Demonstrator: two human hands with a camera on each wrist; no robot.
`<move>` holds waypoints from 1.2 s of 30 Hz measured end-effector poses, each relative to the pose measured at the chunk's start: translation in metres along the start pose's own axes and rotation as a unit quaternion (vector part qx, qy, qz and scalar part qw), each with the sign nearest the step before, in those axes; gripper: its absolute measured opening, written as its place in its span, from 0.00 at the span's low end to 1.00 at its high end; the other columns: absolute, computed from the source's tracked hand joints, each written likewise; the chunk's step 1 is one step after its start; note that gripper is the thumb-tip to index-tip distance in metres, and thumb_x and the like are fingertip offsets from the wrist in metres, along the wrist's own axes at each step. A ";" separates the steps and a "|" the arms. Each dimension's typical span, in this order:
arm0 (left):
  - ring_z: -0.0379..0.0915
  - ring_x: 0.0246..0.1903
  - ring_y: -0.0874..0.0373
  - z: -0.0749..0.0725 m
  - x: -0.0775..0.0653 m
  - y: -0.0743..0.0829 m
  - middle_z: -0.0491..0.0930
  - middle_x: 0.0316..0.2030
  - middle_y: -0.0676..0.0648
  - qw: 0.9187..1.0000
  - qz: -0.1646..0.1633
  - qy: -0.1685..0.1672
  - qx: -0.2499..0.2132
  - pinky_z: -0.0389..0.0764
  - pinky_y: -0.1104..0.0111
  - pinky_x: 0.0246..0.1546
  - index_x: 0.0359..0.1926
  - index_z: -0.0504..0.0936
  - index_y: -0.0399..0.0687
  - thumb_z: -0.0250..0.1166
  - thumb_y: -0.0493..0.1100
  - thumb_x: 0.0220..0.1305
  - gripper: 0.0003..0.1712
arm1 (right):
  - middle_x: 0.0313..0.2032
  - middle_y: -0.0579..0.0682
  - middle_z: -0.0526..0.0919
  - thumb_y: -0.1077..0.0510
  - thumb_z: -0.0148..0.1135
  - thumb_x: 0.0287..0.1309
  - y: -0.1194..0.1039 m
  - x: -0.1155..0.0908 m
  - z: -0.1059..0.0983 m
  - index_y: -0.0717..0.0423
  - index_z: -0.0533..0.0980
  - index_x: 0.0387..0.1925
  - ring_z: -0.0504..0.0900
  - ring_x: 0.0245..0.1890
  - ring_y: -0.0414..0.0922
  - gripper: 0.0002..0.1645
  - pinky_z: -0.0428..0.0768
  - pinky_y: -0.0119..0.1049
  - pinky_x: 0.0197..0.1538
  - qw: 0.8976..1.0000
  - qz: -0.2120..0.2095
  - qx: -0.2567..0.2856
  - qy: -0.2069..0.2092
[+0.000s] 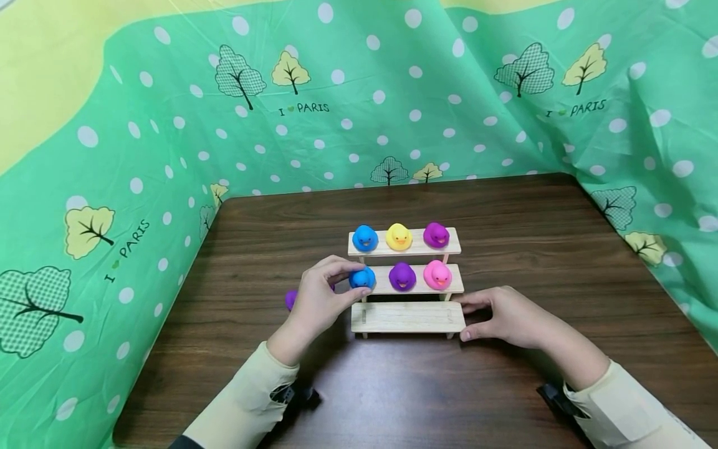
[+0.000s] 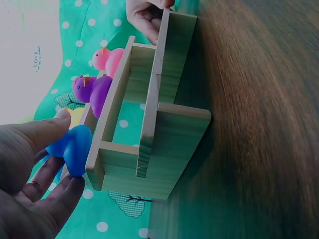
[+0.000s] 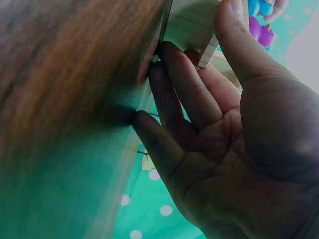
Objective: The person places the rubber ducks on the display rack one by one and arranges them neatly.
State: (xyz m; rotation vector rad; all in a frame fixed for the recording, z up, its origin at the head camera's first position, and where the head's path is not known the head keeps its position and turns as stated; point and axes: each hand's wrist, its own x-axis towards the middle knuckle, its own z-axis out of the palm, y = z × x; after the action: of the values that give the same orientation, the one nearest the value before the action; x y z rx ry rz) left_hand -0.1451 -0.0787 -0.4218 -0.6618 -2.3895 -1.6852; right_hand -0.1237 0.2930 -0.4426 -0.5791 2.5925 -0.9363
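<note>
A three-step wooden stand [image 1: 408, 318] stands on the table. At the left end of its middle step, my left hand [image 1: 320, 293] pinches a blue rubber duck [image 2: 77, 149] between thumb and fingers. Beside that duck, a purple duck [image 1: 402, 277] and a pink duck [image 1: 437, 275] sit on the same step. Blue [image 1: 365, 238], yellow [image 1: 399, 237] and magenta-purple [image 1: 435, 235] ducks line the top step. My right hand [image 1: 513, 315] holds the right end of the bottom step, its thumb at the front and fingers behind; no duck sits on that step.
Another purple thing [image 1: 290, 299] lies on the table left of the stand, mostly hidden behind my left hand. The dark wooden table [image 1: 252, 249] is bordered at the back and sides by a green dotted cloth [image 1: 348, 143].
</note>
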 end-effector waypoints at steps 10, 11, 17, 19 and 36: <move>0.84 0.49 0.56 0.007 0.003 0.001 0.84 0.45 0.50 1.000 0.001 0.001 0.013 0.84 0.66 0.55 0.49 0.90 0.44 0.83 0.36 0.54 0.20 | 0.45 0.35 0.90 0.37 0.82 0.49 -0.001 0.000 0.000 0.49 0.83 0.62 0.86 0.55 0.43 0.41 0.80 0.48 0.61 1.000 -0.002 -0.009 0.008; 0.84 0.49 0.57 0.008 0.003 0.001 0.84 0.45 0.51 1.000 0.003 0.002 0.020 0.84 0.67 0.55 0.49 0.90 0.44 0.83 0.37 0.54 0.20 | 0.45 0.35 0.90 0.37 0.82 0.49 -0.001 0.000 0.000 0.48 0.83 0.62 0.85 0.55 0.43 0.40 0.80 0.48 0.61 1.000 -0.003 -0.009 0.008; 0.83 0.47 0.60 0.010 0.002 -0.001 0.84 0.44 0.52 0.998 0.025 0.004 0.053 0.85 0.69 0.53 0.50 0.90 0.43 0.83 0.37 0.54 0.21 | 0.45 0.35 0.90 0.36 0.82 0.49 0.000 0.001 0.000 0.48 0.83 0.62 0.85 0.56 0.44 0.41 0.80 0.50 0.61 1.000 0.003 -0.009 0.007; 0.83 0.46 0.60 0.010 0.002 -0.002 0.84 0.44 0.53 0.998 0.029 0.004 0.061 0.85 0.68 0.53 0.51 0.90 0.43 0.83 0.37 0.55 0.21 | 0.45 0.35 0.90 0.36 0.82 0.49 0.000 0.001 0.000 0.50 0.83 0.62 0.85 0.56 0.45 0.42 0.80 0.50 0.61 1.000 0.005 -0.009 0.007; 0.82 0.47 0.62 0.010 0.001 0.000 0.81 0.46 0.55 0.997 0.017 0.000 0.071 0.85 0.65 0.54 0.54 0.89 0.45 0.82 0.39 0.56 0.23 | 0.46 0.38 0.90 0.38 0.83 0.49 0.000 -0.001 0.001 0.53 0.83 0.62 0.86 0.55 0.43 0.42 0.80 0.50 0.61 1.000 -0.007 -0.012 0.016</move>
State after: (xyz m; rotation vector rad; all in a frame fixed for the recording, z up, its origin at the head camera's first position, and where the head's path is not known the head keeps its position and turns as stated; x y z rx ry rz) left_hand -0.1447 -0.0690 -0.4254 -0.6745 -2.4550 -1.4864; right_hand -0.1224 0.2927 -0.4432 -0.5930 2.6340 -0.9280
